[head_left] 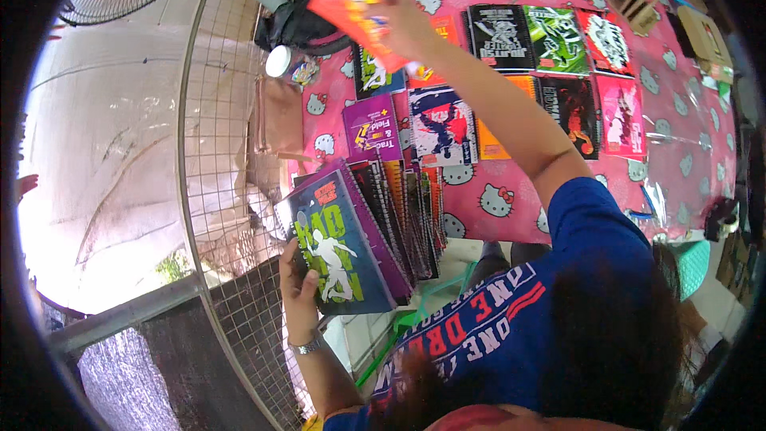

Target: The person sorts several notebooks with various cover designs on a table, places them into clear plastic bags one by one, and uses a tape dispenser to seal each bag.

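Note:
My left hand (300, 281) grips the spiral edge of a dark blue notebook (343, 243) with a white figure holding a racket and green lettering. Behind it, a thick fanned bunch of spiral notebooks (407, 215) leans at the table's near edge, a purple one among them. Over the far left of the table, my right hand (403, 28) holds a bright orange-red notebook (351, 12), smeared by motion. Beneath it, notebooks lie in rows: a purple one (372, 128), a navy, white and red one (444, 128), a black one (499, 37) and a green one (554, 40).
A pink tablecloth (511, 211) with white cat faces covers the table. On its left are a white-lidded jar (279, 61) and a black bag (281, 28). Wire mesh (227, 112) stands beside it. A cardboard box (706, 44) lies at the right, near a green stool (692, 267).

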Tool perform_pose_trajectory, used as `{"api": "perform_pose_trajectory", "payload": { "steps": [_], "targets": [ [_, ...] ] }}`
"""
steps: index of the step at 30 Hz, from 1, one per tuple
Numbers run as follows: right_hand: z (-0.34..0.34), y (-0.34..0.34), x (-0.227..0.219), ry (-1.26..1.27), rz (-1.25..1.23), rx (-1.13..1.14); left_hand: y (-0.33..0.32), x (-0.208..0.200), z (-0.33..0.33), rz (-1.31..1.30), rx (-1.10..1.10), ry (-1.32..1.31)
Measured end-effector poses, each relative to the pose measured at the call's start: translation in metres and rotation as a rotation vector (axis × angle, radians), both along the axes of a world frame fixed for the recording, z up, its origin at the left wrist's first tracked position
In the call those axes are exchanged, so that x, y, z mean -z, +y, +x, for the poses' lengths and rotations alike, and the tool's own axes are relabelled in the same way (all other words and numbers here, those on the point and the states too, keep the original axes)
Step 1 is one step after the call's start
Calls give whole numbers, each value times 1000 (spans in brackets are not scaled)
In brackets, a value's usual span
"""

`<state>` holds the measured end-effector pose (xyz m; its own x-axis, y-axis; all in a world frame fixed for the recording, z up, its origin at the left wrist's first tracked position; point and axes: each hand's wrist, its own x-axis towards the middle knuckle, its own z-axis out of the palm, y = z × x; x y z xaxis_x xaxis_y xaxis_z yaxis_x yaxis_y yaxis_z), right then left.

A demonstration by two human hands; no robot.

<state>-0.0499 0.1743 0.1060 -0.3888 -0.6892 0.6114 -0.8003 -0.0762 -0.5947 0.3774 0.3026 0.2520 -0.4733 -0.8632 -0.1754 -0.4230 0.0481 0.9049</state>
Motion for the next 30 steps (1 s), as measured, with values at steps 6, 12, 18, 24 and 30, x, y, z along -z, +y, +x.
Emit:
{"api": "perform_pose_trajectory", "payload": {
  "steps": [6,12,18,24,30],
  "targets": [
    [90,142,-197,-339,-253,-337,-20,-5,-7,112,-88,217],
    [166,205,-163,-250,427,-612,-9,-25,-16,351,-189,598],
    [45,175,-133,-386,600,-551,-1,-20,-53,-85,65,-305],
    [-197,227,87,-267,592,750,-30,-47,-62,-378,397,-681],
    [-234,247,126,-376,1019,923,-79,-44,-274,-831,588,-686]
  ]
}}
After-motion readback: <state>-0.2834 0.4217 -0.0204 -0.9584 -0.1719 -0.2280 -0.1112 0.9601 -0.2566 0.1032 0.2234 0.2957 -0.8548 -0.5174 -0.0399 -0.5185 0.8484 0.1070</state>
